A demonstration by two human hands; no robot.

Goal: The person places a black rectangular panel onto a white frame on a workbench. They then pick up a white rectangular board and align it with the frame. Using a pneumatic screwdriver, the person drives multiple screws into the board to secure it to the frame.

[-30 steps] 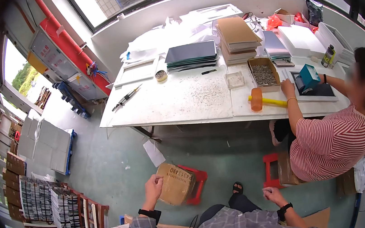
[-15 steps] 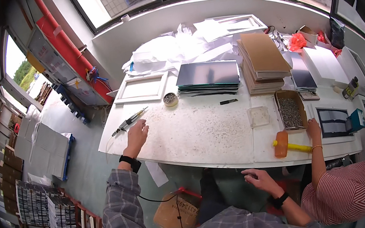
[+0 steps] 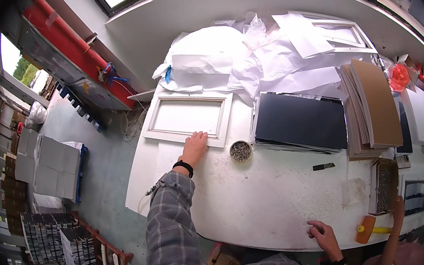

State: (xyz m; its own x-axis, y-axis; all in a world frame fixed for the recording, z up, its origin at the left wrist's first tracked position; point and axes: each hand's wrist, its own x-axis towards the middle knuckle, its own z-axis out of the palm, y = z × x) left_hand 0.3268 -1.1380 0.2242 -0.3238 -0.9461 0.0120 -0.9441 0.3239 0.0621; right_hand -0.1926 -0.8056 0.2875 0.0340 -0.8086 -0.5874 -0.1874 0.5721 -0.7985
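My left hand [image 3: 195, 148] is on the near rim of a white picture frame [image 3: 169, 133], its fingers closed over the edge; the thumb is hidden. The frame lies flat at the table's left. Beside its right corner stands a small round tub of metal bits [image 3: 241, 151]. Partly hidden by my left forearm is a pen-shaped tool [image 3: 150, 191]. My right hand [image 3: 324, 236] hovers at the table's front edge, fingers loosely bent and apart, holding nothing. A stack of dark sheets [image 3: 300, 121] lies right of the tub.
Brown boards [image 3: 378, 107] are stacked at the right, with a black marker [image 3: 323, 166] in front. A co-worker's hand [image 3: 399, 210] is near a box of metal bits [image 3: 384, 185] and an orange-headed mallet [image 3: 366, 229]. White wrapping sheets [image 3: 207, 53] cover the back.
My left hand has moved forward from near the pen-shaped tool onto the frame's rim. My right hand has come up to the table's front edge. The view has shifted left and closer.
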